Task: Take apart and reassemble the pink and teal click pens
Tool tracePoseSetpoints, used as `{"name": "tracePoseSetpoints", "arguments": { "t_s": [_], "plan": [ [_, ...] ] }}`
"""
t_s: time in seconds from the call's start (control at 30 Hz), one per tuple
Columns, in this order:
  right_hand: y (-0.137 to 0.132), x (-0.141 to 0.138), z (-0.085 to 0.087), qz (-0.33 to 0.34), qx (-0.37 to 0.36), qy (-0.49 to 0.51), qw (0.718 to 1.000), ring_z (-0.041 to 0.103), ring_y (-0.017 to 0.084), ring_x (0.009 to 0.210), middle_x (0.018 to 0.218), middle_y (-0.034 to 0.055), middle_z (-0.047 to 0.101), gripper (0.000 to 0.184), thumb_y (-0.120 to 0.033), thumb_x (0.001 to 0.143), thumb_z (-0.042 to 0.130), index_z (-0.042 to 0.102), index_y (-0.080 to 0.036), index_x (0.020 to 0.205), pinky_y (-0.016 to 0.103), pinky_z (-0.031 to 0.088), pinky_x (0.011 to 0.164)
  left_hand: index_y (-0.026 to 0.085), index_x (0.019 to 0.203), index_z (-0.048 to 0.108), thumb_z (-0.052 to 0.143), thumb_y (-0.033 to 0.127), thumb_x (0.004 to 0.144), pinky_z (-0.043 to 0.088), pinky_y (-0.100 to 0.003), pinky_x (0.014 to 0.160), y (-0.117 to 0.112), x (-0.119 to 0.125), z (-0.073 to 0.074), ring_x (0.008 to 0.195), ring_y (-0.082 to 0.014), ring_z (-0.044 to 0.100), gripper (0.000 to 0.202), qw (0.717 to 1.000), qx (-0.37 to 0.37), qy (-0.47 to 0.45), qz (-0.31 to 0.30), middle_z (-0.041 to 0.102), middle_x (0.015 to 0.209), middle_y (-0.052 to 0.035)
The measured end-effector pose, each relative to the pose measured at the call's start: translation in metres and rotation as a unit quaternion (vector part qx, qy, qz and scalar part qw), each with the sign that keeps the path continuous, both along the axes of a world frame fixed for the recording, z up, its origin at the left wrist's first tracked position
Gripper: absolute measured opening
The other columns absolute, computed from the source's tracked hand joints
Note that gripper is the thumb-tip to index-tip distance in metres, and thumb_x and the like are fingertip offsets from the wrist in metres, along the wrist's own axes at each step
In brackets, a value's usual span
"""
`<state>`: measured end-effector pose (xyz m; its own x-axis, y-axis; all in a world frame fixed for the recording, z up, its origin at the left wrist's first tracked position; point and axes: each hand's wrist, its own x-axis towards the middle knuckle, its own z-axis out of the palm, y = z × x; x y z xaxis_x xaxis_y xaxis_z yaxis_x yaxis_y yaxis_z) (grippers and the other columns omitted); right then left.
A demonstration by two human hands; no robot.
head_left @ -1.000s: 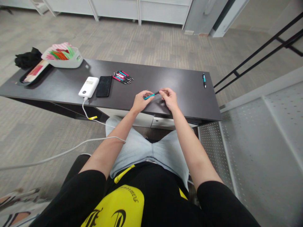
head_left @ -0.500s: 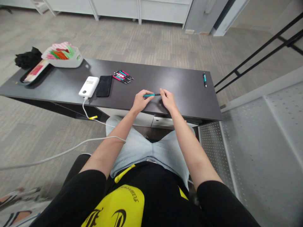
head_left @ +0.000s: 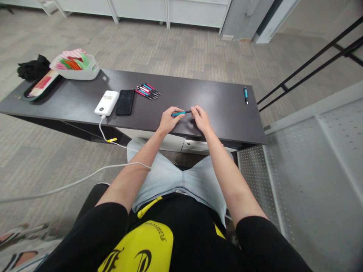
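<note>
A teal and black pen [head_left: 181, 113] lies level between my two hands, just above the dark table [head_left: 215, 113]. My left hand [head_left: 168, 120] pinches its teal end. My right hand [head_left: 200, 118] pinches the black end with closed fingers. Behind them, a small bunch of several pink and teal pens [head_left: 147, 91] rests on the table. A single teal pen [head_left: 245, 95] lies alone near the right edge.
A white power bank [head_left: 107, 103] with a cable running off the front edge sits beside a black phone [head_left: 125, 102]. A white basket of coloured pieces [head_left: 76, 65] and a dark tray [head_left: 38, 85] stand at the far left. Perforated metal steps [head_left: 312, 170] rise on the right.
The pen was tilted a second ago and has levelled out. Both hands have dropped slightly toward the table and stay on the pen.
</note>
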<state>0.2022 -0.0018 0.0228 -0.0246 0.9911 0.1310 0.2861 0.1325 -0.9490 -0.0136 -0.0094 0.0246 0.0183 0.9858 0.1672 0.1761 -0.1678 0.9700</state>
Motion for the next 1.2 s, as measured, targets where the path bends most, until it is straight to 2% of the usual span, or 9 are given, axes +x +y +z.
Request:
{"name": "tracePoseSetpoints", "arguments": {
  "t_s": [0.17,0.33,0.43,0.53,0.7,0.8,0.93,1.03,1.2],
  "plan": [
    [0.002,0.002,-0.003,0.022,0.01,-0.011,1.0,0.05,0.022,0.079,0.073,-0.0028,0.053,0.084,-0.107,0.107,0.077,0.056,-0.032,0.077,0.038,0.058,0.086,0.029,0.094,0.087,0.102,0.02,0.087,0.072,-0.045,0.104,0.001,0.0,-0.003,0.102,-0.0292,0.085,0.018,1.0,0.007,0.011,0.002,0.093,0.107,-0.0051],
    [0.004,0.003,-0.009,0.0,0.027,0.021,0.999,0.045,0.023,0.077,0.072,-0.0019,0.046,0.096,-0.125,0.094,0.07,0.05,-0.034,0.072,0.042,0.057,0.081,0.029,0.121,0.092,0.108,0.021,0.086,0.069,-0.041,0.099,0.007,0.003,-0.009,0.098,-0.0264,0.084,0.039,1.0,0.003,0.012,0.016,0.093,0.112,-0.0047],
    [0.004,0.003,-0.01,-0.011,0.028,0.034,0.999,0.044,0.023,0.075,0.073,-0.0021,0.045,0.095,-0.124,0.095,0.069,0.049,-0.034,0.073,0.041,0.056,0.079,0.029,0.106,0.092,0.1,0.03,0.103,0.068,-0.046,0.107,0.01,0.003,-0.014,0.108,-0.0317,0.086,0.008,0.999,0.009,0.036,0.014,0.094,0.109,-0.0073],
    [0.002,0.002,-0.008,-0.012,0.029,0.024,0.999,0.045,0.022,0.076,0.073,-0.0019,0.046,0.095,-0.123,0.096,0.07,0.049,-0.033,0.072,0.041,0.056,0.08,0.03,0.091,0.087,0.096,0.027,0.106,0.068,-0.048,0.111,0.01,0.002,-0.015,0.108,-0.0329,0.086,0.018,0.999,0.018,0.051,-0.001,0.093,0.104,-0.006],
    [-0.001,-0.001,0.001,-0.015,0.018,0.015,1.0,0.047,0.022,0.077,0.072,-0.0025,0.045,0.093,-0.117,0.098,0.077,0.047,-0.033,0.073,0.039,0.058,0.081,0.03,0.099,0.086,0.106,0.011,0.09,0.064,-0.046,0.111,0.006,0.001,-0.009,0.104,-0.0299,0.082,0.029,0.998,0.034,0.044,-0.003,0.091,0.106,-0.0028],
    [-0.002,-0.001,0.002,-0.016,0.016,0.018,1.0,0.047,0.023,0.077,0.072,-0.0026,0.044,0.091,-0.115,0.099,0.079,0.047,-0.033,0.074,0.039,0.059,0.082,0.032,0.102,0.089,0.105,0.016,0.096,0.058,-0.053,0.121,0.007,0.003,-0.008,0.112,-0.0347,0.08,0.023,0.996,0.03,0.079,0.007,0.092,0.109,-0.0045],
    [0.0,0.0,-0.001,-0.012,0.024,0.011,1.0,0.046,0.023,0.078,0.073,-0.0021,0.044,0.094,-0.12,0.096,0.074,0.048,-0.033,0.074,0.04,0.058,0.083,0.033,0.087,0.087,0.101,0.023,0.1,0.053,-0.057,0.122,0.01,0.002,-0.011,0.114,-0.0388,0.075,0.022,0.991,0.044,0.123,-0.008,0.091,0.103,-0.0065],
    [0.002,0.002,-0.005,-0.011,0.033,-0.011,0.999,0.044,0.023,0.079,0.074,-0.0021,0.044,0.095,-0.123,0.097,0.067,0.048,-0.033,0.073,0.04,0.056,0.084,0.034,0.091,0.088,0.102,0.023,0.097,0.055,-0.056,0.124,0.008,0.0,-0.012,0.123,-0.0396,0.078,0.019,0.987,0.072,0.141,-0.014,0.095,0.115,-0.0068],
    [0.002,0.002,-0.007,-0.019,0.033,-0.036,0.999,0.043,0.023,0.08,0.076,-0.0022,0.044,0.094,-0.122,0.103,0.057,0.045,-0.033,0.075,0.042,0.052,0.086,0.033,0.117,0.094,0.084,0.026,0.118,0.055,-0.057,0.13,0.002,0.002,-0.008,0.142,-0.0376,0.08,0.013,0.971,0.052,0.233,0.002,0.098,0.138,-0.0067]
  ]
}}
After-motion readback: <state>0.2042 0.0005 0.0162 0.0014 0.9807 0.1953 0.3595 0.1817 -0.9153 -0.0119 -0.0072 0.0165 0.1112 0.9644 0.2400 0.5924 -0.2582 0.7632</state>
